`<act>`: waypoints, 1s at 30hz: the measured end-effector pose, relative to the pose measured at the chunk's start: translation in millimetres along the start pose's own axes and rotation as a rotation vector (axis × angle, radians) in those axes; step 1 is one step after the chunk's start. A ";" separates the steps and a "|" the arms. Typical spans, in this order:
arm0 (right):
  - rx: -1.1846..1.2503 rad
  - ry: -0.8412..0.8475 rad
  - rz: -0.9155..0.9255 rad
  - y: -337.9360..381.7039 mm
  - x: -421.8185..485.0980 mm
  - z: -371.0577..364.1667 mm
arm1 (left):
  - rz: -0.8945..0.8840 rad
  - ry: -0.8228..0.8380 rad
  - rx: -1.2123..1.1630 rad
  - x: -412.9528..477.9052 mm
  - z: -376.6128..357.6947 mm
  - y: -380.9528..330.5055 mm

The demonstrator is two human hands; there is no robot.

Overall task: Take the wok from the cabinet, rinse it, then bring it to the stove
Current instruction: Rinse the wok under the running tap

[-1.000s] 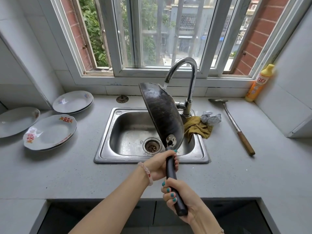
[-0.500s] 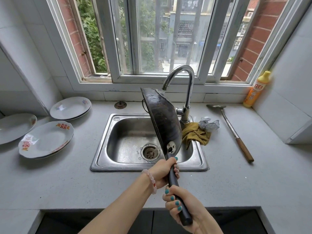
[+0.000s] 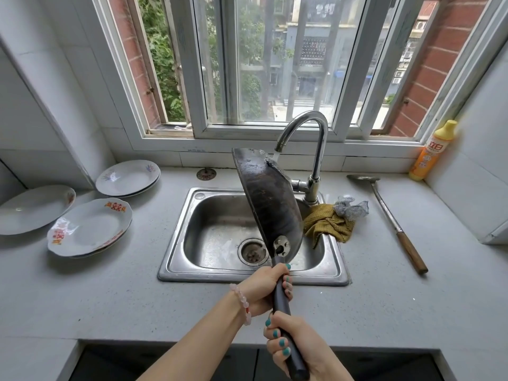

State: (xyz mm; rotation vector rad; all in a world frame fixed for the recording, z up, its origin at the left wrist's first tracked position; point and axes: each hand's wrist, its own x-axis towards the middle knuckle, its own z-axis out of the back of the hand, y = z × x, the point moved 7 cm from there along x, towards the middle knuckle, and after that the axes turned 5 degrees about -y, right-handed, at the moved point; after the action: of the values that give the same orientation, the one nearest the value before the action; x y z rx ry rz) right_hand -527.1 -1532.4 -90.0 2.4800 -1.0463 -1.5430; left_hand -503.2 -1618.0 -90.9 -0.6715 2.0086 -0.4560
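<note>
While both hands clamp the handle, right hand [image 3: 295, 343] at bottom centre, left hand [image 3: 264, 290] just above it, each grip is closed firmly. Wok [image 3: 270, 204] stands tilted on edge over the sink [image 3: 176, 268], mid-frame. Recommendation: rotate slowly so water from the tap [image 3: 302, 133] sheets into the basin, not onto the worktop [image 3: 110, 298].

window [image 3: 275, 64]: daylight | walls [image 3: 41, 92]: white tile | countertop [image 3: 110, 298]: grey

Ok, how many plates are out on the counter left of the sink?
At least 3: one by the back wall, one nearest the sink, one far left. Two seem to have another stacked underneath.
</note>
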 end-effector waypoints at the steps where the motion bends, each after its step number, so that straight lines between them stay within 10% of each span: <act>1: -0.014 -0.006 0.005 -1.1 0.5 -1.6 | -0.001 0.007 -0.005 -2.4 1.1 -0.8; 30: -0.758 -0.163 0.295 -20.3 -35.4 -20.2 | -0.094 0.139 -0.206 -56.2 31.9 12.4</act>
State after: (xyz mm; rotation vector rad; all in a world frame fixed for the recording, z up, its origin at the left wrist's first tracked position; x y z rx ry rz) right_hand -510.1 -1503.1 -59.6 1.6433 -0.6238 -1.6511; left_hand -455.8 -1574.8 -76.2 -0.8852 2.1812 -0.3620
